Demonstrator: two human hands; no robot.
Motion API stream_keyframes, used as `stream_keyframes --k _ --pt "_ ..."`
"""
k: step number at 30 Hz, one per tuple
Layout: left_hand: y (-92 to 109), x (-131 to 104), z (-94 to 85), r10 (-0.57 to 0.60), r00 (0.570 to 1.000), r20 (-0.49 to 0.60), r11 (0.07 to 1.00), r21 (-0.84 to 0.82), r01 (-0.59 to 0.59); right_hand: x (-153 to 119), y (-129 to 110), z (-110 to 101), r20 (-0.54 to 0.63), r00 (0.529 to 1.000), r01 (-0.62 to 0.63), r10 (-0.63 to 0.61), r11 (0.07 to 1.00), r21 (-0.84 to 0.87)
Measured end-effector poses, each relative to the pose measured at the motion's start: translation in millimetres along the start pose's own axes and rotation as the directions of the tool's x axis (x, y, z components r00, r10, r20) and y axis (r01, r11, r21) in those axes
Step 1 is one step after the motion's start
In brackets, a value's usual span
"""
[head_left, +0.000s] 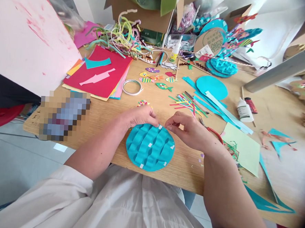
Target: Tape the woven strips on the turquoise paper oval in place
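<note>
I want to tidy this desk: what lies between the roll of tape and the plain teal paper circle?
In the head view, small paper fish lie between the tape roll and the teal circle.

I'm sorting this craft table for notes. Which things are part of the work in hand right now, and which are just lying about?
In hand:
round teal paper disc with wavy strips
left hand, on the disc's top edge
right hand, pinching at that edge

Lying about:
red paper sheets
silver tape ring
small paper fish
white glue bottle
plain teal circle
</note>
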State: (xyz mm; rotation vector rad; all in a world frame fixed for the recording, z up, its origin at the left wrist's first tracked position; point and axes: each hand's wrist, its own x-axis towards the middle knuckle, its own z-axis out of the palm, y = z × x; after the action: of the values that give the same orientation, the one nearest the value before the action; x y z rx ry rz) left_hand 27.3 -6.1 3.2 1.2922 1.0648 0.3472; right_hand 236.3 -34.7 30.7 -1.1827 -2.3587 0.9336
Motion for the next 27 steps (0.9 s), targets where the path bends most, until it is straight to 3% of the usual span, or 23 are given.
stream_keyframes --k 15,27 --pt "-6.0 4.9 0.1 -0.015 0.999 0.031 0.992 0.129 0.011 -2.8 1.5 4.3 -0.009 0.994 0.106 -0.108 0.988 -0.115" --pt "-8.8 7.2 -0.8 -0.011 1.0 0.028 0.988 0.155 0.007 -2.2 -3.7 7.0 -0.013 0.997 0.069 -0.072 0.987 -0.146"
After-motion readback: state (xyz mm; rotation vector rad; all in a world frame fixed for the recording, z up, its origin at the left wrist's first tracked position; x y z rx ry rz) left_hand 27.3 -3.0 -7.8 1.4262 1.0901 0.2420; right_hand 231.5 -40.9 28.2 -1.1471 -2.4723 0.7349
